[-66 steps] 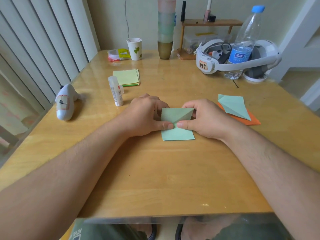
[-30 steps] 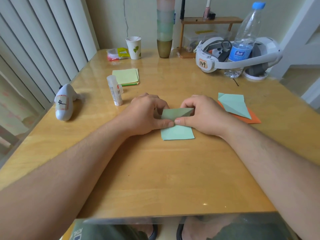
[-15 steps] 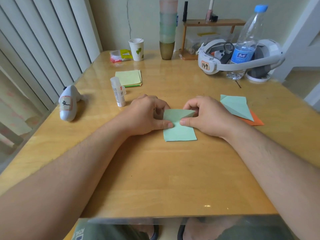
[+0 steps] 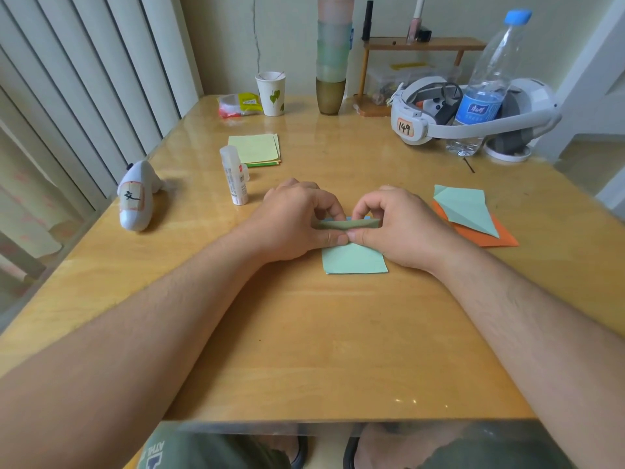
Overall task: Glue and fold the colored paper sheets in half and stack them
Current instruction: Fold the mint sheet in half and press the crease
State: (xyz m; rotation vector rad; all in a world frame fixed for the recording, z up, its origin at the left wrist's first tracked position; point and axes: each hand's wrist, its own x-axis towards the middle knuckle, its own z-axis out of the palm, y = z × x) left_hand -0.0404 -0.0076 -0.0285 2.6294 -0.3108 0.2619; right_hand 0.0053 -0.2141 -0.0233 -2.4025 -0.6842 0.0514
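A light green paper sheet (image 4: pixel 353 260) lies at the middle of the wooden table (image 4: pixel 338 350), its far part raised and folded toward me. My left hand (image 4: pixel 294 221) and my right hand (image 4: pixel 395 225) pinch that raised flap from either side, thumbs meeting at its near edge. To the right, a folded green sheet (image 4: pixel 465 208) rests on a folded orange sheet (image 4: pixel 487 236). A stack of unfolded yellow-green sheets (image 4: pixel 255 148) lies farther back on the left, with an upright glue stick (image 4: pixel 233 176) beside it.
A white plush toy (image 4: pixel 137 198) lies at the left edge. At the back stand a paper cup (image 4: pixel 271 93), a tall stack of cups (image 4: pixel 333 55), a small wooden shelf (image 4: pixel 422 45), a white headset (image 4: pixel 473 113) and a water bottle (image 4: pixel 487 79).
The far flap of the green sheet has been lifted higher and bent farther toward me, so it now shows nearly edge-on. Both hands stay on it at the same place.
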